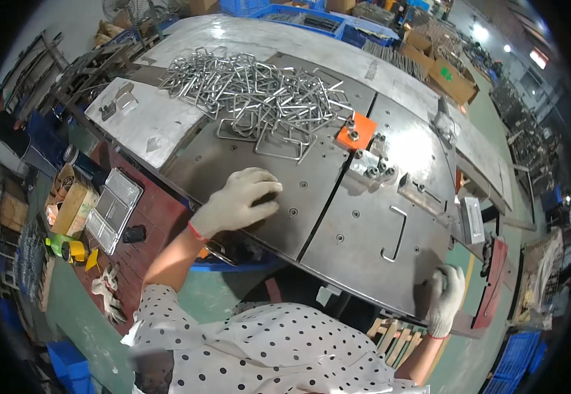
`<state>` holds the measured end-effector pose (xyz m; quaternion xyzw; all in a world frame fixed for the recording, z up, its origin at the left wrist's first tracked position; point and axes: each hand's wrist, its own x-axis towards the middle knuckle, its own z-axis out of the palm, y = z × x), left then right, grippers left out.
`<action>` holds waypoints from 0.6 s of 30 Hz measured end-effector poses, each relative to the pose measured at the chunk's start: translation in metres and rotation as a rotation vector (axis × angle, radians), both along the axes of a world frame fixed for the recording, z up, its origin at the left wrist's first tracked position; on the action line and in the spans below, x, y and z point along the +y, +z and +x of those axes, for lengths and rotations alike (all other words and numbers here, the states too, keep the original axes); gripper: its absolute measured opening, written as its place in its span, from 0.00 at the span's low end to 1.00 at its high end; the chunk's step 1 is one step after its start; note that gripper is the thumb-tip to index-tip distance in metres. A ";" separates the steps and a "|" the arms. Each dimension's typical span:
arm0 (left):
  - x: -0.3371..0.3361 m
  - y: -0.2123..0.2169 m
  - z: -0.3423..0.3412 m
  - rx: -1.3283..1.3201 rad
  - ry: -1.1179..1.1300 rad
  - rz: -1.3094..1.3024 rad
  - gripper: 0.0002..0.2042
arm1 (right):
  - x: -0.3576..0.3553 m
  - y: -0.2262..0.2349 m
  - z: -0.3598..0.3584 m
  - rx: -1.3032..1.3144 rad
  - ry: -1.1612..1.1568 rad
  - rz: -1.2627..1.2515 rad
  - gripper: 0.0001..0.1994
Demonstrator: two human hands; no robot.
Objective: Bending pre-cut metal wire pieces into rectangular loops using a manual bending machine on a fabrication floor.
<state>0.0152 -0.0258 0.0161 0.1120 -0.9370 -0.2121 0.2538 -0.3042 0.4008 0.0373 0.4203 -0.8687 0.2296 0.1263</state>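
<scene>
Workbench fills the space before me, steel plates split by a dark slot, and there's the big pile of bent metal rods on its far left part, beyond both my hands. Past it, a blue tray holds dark, thin pieces; right of that, a cardboard box, contents I can't tell. My gloved left hand sits half-curled near the front edge, thumb and fingers apart. My right hand, fingers bent, is at the right front corner; whether it grips anything, I can't tell. Between them, nearer my right, lies one loose bent rod. On that box, a green mark, too small to read.
</scene>
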 end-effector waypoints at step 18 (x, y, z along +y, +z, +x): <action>-0.123 0.026 -0.133 -0.018 0.114 -0.368 0.10 | -0.129 0.027 -0.030 0.032 0.305 0.273 0.15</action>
